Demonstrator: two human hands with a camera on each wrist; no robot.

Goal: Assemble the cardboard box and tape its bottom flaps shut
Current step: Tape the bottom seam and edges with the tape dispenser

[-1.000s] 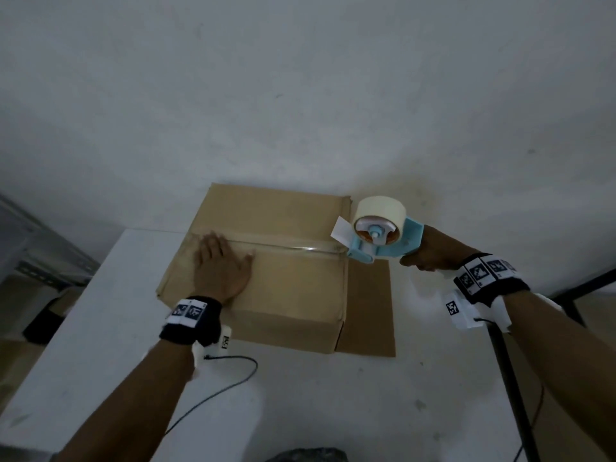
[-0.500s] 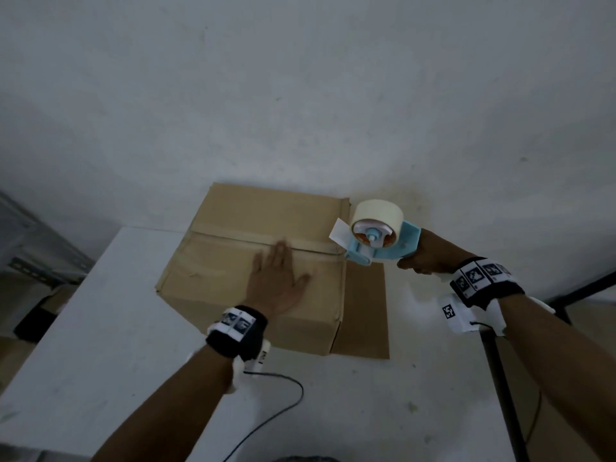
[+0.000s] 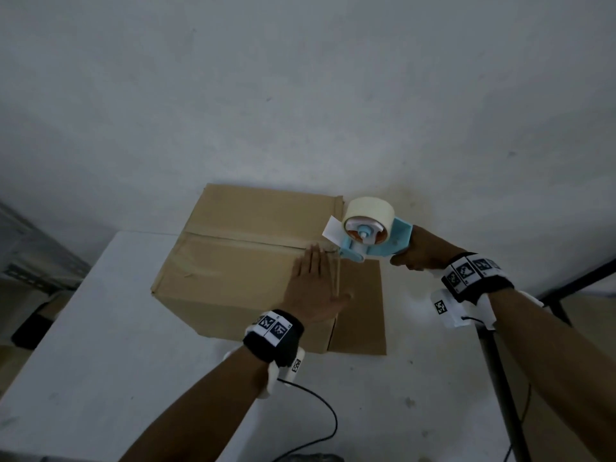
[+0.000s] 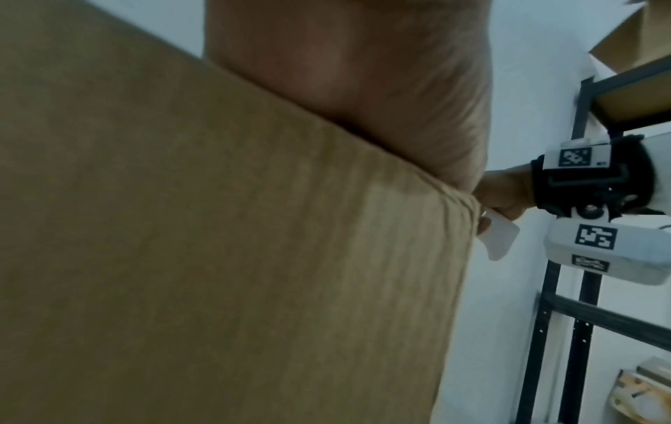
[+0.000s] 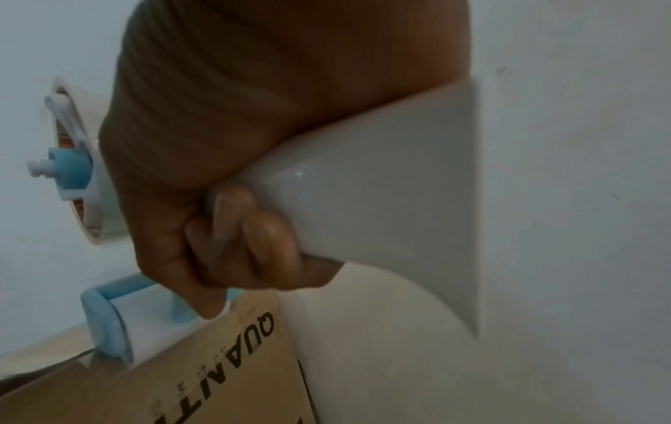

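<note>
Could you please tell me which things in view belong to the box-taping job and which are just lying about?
In use:
- box, under the flat left hand
- tape dispenser, gripped by the right hand

Lying about:
- table
- cable
- shelf rack

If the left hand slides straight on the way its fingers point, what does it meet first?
Most likely the tape dispenser: the left hand lies flat on the cardboard box, fingertips beside the dispenser's front end at the seam. Depth is uncertain.
</note>
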